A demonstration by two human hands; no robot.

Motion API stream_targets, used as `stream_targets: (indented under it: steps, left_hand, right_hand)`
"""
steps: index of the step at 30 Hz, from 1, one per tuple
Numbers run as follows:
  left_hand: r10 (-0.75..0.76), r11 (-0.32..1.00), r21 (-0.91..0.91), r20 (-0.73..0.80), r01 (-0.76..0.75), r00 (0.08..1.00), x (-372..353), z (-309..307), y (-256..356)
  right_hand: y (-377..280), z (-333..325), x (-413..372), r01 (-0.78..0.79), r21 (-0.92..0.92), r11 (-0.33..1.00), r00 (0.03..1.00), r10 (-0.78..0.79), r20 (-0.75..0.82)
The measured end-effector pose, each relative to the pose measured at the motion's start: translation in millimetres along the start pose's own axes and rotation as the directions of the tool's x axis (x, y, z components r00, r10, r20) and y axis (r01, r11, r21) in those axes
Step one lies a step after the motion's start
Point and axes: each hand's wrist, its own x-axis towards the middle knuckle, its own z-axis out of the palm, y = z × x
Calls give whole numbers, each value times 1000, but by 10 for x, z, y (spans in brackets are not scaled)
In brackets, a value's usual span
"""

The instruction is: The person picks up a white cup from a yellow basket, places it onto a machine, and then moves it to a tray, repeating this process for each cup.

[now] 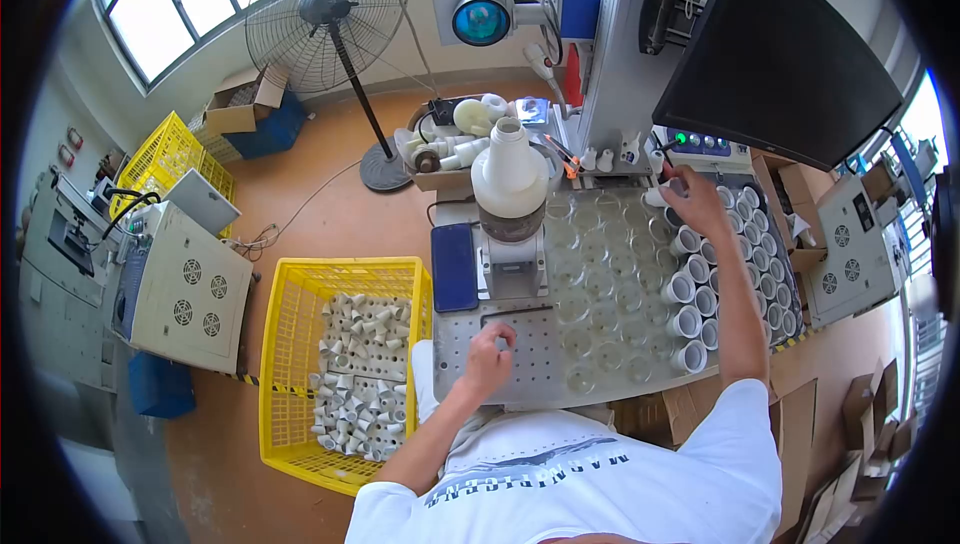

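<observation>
Far to my left on the floor stands a yellow basket (290, 344), partly filled with a heap of small white fittings (360, 374). Just right of it begins the bench, with a perforated metal plate (545, 359) at its near edge. My left hand (490, 349) rests on that plate, fingers bunched close together with the tips turned down onto the metal; I cannot tell whether anything small sits between them. Beyond the hand lies a blue pad (455, 266), and beside that a white bottle-shaped piece (510, 172) stands upright on a grey fixture (515, 262).

To the right of the fixture lies a clear tray (600, 274) of round pockets, those in its left and middle part showing only clear plastic. Its right-hand part holds rows of white caps (705, 284), standing close side by side. My right arm stretches out over those rows, and my right hand (697, 202) is at the far end of the tray, fingers narrowed towards a single white cap (657, 196) at their tips. The hand touches it, but I cannot tell whether I have it gripped. A dark monitor (790, 44) hangs above, to the right of that hand
</observation>
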Motion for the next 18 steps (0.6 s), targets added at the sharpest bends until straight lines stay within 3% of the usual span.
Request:
stream_targets:
  steps: [1, 3, 4, 7, 9, 18]
  left_hand:
    - [0, 1000, -2, -3, 0, 1000, -34, 49, -38]
    - [-104, 994, 57, 126, 98, 987, -80, 113, -93]
    - [-104, 994, 57, 124, 97, 987, -71, 118, -101]
    - [-185, 982, -14, 116, 188, 976, -64, 101, -100]
    - [-124, 992, -13, 86, 125, 989, -57, 101, -64]
    - [-172, 983, -55, 97, 177, 980, -42, 106, -69]
  right_hand:
    - [-1, 85, -12, 3, -2, 1000, 1000, -3, 0]
    - [-45, 247, -60, -190, 506, 841, 981, 147, 124]
    - [80, 438, -79, -116, 552, 826, 993, 103, 54]
    - [211, 744, -170, -182, 671, 719, 983, 145, 111]
    - [240, 777, -171, -181, 642, 745, 983, 147, 107]
    - [264, 712, -186, -200, 698, 687, 979, 122, 160]
